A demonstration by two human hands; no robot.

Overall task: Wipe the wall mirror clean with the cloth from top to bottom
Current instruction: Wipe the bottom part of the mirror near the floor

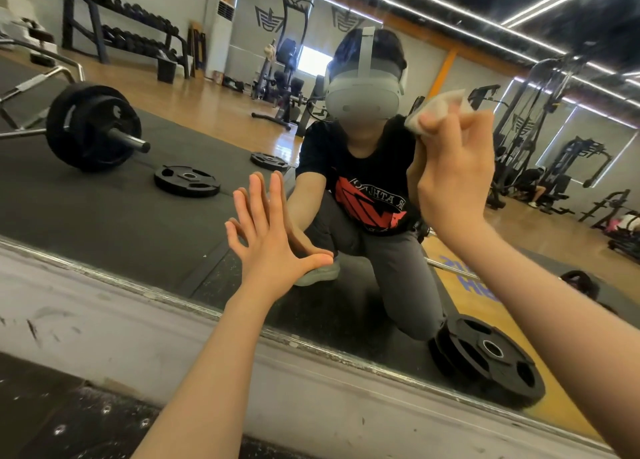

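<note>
Mirror [138,199] | left hand [266,237] flat on glass, grip apart | right hand [453,178] grip clamped on cloth [440,109]

gym, dumbbell rack [121,26], barbell [93,126], weight plates [187,180], cable machines [540,112]

- bright, even indoor light from long ceiling strips [540,12] seen reflected in the mirror [145,195].
- a window [313,60] far back is blown out white.
- faint streaky haze on the glass at upper right.
- wide-angle bending tilts and curves lines near the edges.
- soft shadows only; the nearer forearms look slightly soft.
</note>
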